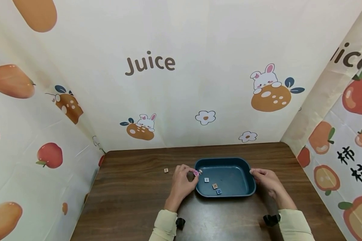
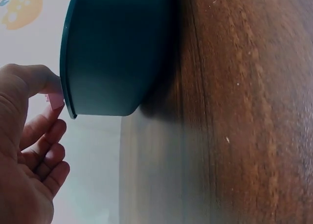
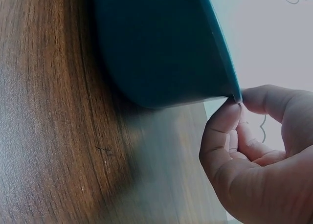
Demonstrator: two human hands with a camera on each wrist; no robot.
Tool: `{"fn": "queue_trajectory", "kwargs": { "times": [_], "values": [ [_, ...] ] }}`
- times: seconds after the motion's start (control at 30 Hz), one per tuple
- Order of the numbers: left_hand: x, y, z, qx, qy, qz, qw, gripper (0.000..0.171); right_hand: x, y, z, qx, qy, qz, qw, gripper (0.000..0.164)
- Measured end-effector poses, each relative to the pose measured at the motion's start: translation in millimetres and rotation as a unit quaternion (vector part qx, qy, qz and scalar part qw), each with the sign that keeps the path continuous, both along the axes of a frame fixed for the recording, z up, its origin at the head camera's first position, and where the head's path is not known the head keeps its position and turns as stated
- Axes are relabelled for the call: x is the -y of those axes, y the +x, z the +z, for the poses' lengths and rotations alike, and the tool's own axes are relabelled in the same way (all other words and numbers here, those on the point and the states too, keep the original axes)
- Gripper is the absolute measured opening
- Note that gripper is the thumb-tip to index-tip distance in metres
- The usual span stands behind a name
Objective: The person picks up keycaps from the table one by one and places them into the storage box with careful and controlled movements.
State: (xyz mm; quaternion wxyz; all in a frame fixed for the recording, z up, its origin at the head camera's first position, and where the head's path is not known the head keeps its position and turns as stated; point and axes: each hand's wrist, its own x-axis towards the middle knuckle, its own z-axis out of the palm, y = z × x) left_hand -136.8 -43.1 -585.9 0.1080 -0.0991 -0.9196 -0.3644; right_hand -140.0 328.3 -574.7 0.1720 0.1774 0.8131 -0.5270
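My left hand (image 1: 182, 182) pinches a small pink cube (image 1: 196, 173) between thumb and finger at the left rim of a dark teal tray (image 1: 235, 177). In the left wrist view the pink cube (image 2: 55, 100) shows beside the rim, partly covered by the fingers. A beige cube (image 1: 200, 171) sits just past those fingertips. Inside the tray lie a white cube (image 1: 206, 180), a tan cube (image 1: 215, 186) and a blue cube (image 1: 219, 191). With thumb and finger, my right hand (image 3: 264, 141) grips the tray's right rim.
One more beige cube (image 1: 166, 170) lies on the wooden table (image 1: 132, 201), left of the tray. Printed white cloth (image 1: 184, 93) rises behind the table's back edge and along both sides. Each wrist wears a black strap.
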Motion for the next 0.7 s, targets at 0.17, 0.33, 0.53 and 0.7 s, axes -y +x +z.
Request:
{"fn": "queue_trajectory", "kwargs": {
  "times": [0.17, 0.33, 0.53, 0.7],
  "values": [
    [-4, 0.9, 1.0, -0.012, -0.012, -0.007, 0.9998, 0.014, 0, 0.1, 0.1, 0.001, -0.002, 0.000, 1.000, 0.058],
    [-10, 2.1, 3.1, -0.022, -0.019, -0.017, 0.9994, 0.017, 0, -0.2, 0.6, 0.007, -0.003, 0.000, 1.000, 0.057],
    [-15, 2.3, 3.3, -0.015, -0.031, -0.023, 0.9991, 0.019, 0, -1.3, 2.3, 0.011, -0.006, 0.001, 1.000, 0.057],
    [-18, 4.5, 4.4, -0.006, -0.036, -0.027, 0.9990, 0.020, 0, -1.3, 2.7, 0.005, -0.008, -0.001, 1.000, 0.055]
  ]
}}
